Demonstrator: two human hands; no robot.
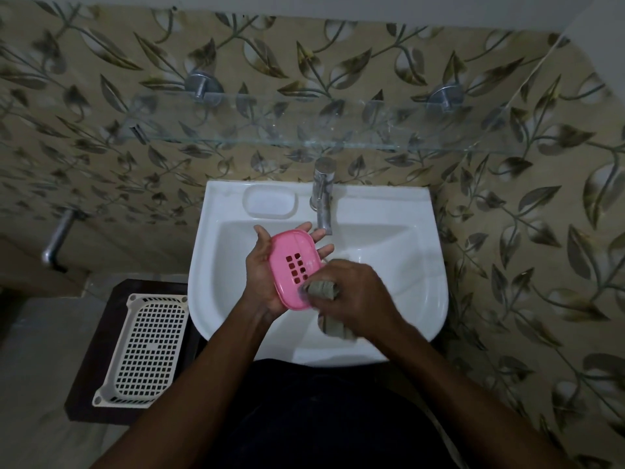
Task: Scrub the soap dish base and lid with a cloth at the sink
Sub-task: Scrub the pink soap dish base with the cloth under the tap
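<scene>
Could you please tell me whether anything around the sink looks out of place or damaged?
Nothing stands out. The left hand holds the pink soap dish piece over the sink, and the right hand rubs it with the cloth.

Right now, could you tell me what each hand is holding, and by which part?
The left hand cradles the pink soap dish piece from beneath, fingers around its long edges. The right hand grips a bunched grey cloth pressed against its near end.

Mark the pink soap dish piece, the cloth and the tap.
pink soap dish piece (293,265), head view, slotted middle.
cloth (323,288), head view, bunched end at the dish.
tap (323,194), head view, upright body.
</scene>
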